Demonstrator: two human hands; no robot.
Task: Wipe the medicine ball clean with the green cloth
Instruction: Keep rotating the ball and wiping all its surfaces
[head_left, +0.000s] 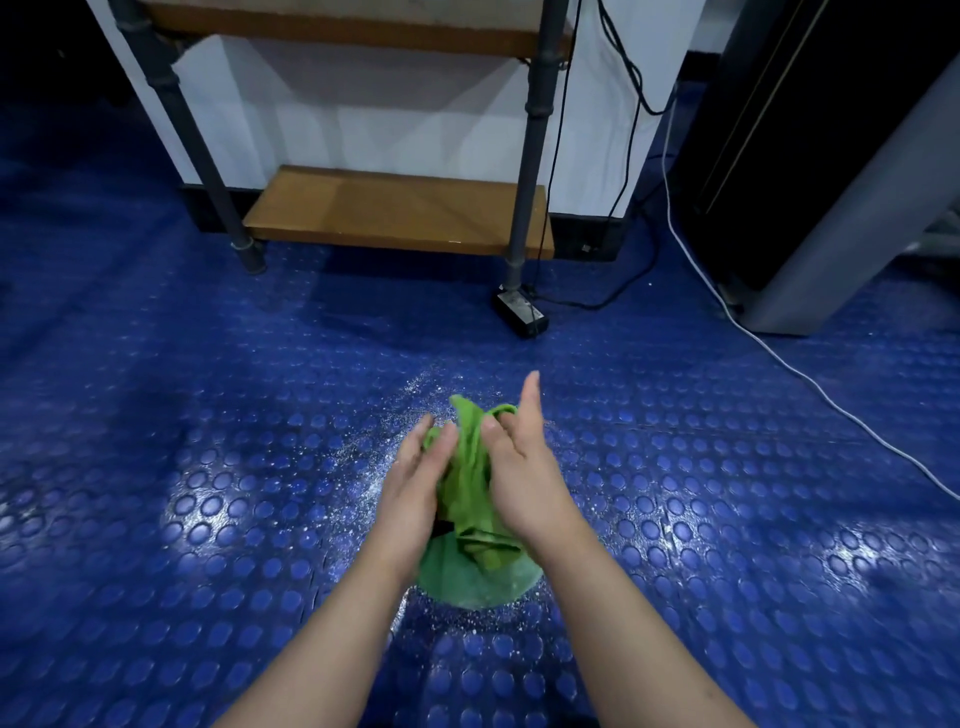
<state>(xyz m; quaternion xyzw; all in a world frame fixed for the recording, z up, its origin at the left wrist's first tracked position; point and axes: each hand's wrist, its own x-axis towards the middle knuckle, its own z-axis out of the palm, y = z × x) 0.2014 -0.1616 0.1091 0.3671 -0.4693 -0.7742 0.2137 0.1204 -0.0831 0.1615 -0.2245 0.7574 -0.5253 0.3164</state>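
The green cloth is bunched into a rumpled strip and sandwiched between the 2 hands, draped over the top of the medicine ball, which sits on the floor directly below the wrists with only its near, dusty green curve showing. The left hand lies flat against the cloth's left side, fingers straight and released, pressing rather than grasping. The right hand stands on edge against the cloth's right side, with 1 finger stretched straight ahead and the thumb laid on the fabric; a fold of cloth sits between thumb and fingers, but motion blur hides whether it is truly pinched, so I cannot tell. The floor is glossy blue rubber with raised round studs, scattered with white specks thickest around the ball. Beyond stands a shelf unit of wooden boards on grey pipe legs against a white wall, a black power brick by 1 leg with black cables rising from it, a white cable trailing across the floor, and a dark cabinet at the right. The cloth's long axis runs away from the person, its far tip pointing toward the shelf and its near end bundled on the ball.
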